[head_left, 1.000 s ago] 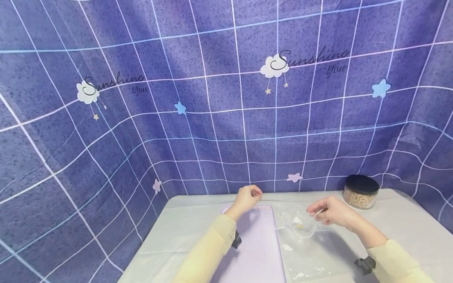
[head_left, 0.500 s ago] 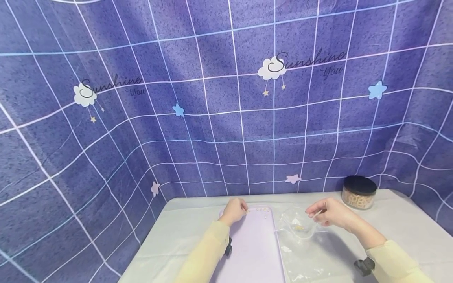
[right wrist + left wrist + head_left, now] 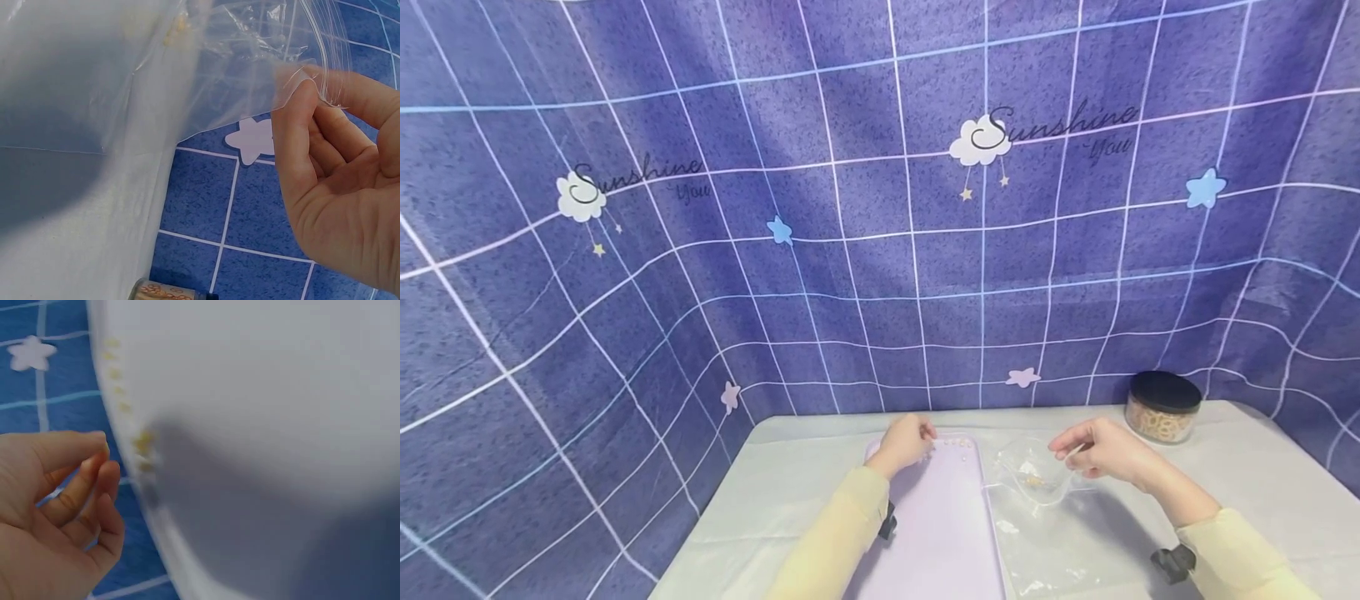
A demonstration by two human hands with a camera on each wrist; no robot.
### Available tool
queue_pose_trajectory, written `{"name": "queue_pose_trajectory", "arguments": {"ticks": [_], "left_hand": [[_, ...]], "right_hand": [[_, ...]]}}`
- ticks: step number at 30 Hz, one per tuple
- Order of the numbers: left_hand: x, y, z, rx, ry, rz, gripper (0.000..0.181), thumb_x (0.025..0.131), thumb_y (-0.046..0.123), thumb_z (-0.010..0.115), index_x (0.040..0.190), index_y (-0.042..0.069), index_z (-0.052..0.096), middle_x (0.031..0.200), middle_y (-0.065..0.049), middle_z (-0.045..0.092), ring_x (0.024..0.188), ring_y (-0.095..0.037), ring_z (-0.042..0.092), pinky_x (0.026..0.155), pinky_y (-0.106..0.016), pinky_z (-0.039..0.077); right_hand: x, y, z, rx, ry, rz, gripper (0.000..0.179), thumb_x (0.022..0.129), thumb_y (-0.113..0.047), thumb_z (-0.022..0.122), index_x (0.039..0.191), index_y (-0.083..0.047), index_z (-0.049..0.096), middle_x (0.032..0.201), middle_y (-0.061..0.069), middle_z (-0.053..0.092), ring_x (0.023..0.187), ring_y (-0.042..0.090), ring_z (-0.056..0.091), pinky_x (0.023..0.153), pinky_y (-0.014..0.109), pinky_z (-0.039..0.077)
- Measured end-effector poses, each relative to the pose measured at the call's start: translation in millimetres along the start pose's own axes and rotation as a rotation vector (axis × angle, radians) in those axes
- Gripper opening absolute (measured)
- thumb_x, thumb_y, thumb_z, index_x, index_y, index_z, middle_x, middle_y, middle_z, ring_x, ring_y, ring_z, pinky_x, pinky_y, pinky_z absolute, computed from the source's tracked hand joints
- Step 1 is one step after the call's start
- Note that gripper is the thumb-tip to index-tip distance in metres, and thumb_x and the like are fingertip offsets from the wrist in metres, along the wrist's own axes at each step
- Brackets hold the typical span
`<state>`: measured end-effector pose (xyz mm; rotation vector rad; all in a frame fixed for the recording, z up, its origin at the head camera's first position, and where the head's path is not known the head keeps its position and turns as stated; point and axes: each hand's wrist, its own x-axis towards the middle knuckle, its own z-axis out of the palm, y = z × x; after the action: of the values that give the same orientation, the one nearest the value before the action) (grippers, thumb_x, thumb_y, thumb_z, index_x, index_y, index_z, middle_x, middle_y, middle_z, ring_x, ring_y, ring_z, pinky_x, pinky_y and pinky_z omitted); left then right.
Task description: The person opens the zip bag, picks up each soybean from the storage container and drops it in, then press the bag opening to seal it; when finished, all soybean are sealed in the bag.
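My left hand [image 3: 906, 440] hovers at the far edge of a lavender tray [image 3: 936, 525]. In the left wrist view its thumb and forefinger [image 3: 75, 447] meet at the tips, with a hint of yellow between them. Several small yellow pieces [image 3: 114, 374] lie in a row along the tray's rim, blurred nearest the fingers. My right hand [image 3: 1105, 450] pinches the zip edge of a clear zip-top bag [image 3: 1045, 497] and holds its mouth apart, as the right wrist view also shows. A few yellow pieces [image 3: 1034, 481] sit inside the bag.
A glass jar [image 3: 1161, 422] with a black lid, filled with pale ring shapes, stands at the back right. Grey cloth [image 3: 760, 500] covers the table. Behind it hangs a purple-blue curtain [image 3: 865, 267] with a grid print. Each wrist carries a black camera.
My left hand has come down and left to the tray's far edge, then shifted slightly up and right. More pieces show beside its fingers. The right hand keeps holding the bag in place.
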<state>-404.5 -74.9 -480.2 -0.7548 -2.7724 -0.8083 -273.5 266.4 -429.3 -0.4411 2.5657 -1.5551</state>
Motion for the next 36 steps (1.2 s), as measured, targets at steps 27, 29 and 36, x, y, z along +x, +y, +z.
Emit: {"name": "queue_pose_trajectory", "arguments": {"ticks": [27, 29, 36], "left_hand": [[-7.0, 141.9, 5.6, -0.18, -0.113, 0.328, 0.013, 0.088, 0.014, 0.08, 0.101, 0.014, 0.076, 0.093, 0.011, 0.073, 0.077, 0.008, 0.058, 0.069, -0.01, 0.047], [-6.5, 138.6, 4.7, -0.2, -0.07, 0.299, 0.011, 0.09, 0.017, 0.078, 0.101, 0.015, 0.077, 0.096, 0.011, 0.073, 0.078, 0.007, 0.059, 0.069, -0.011, 0.047], [2.4, 105.6, -2.9, -0.195, 0.083, 0.204, 0.005, 0.093, 0.015, 0.075, 0.097, 0.013, 0.077, 0.087, 0.007, 0.073, 0.075, 0.002, 0.06, 0.069, -0.015, 0.049]], "right_hand": [[-0.3, 0, 2, 0.011, -0.015, -0.003, 0.031, 0.082, 0.004, 0.069, 0.113, 0.01, 0.07, 0.099, 0.014, 0.073, 0.082, 0.022, 0.067, 0.064, 0.036, 0.058], [-0.7, -1, 2, 0.008, -0.013, -0.002, 0.031, 0.082, 0.004, 0.07, 0.112, 0.01, 0.07, 0.099, 0.014, 0.073, 0.081, 0.022, 0.066, 0.064, 0.035, 0.058], [-1.6, -2, -2, -0.008, -0.017, -0.013, 0.031, 0.082, 0.005, 0.069, 0.113, 0.01, 0.07, 0.099, 0.014, 0.072, 0.08, 0.02, 0.065, 0.063, 0.033, 0.057]]}}
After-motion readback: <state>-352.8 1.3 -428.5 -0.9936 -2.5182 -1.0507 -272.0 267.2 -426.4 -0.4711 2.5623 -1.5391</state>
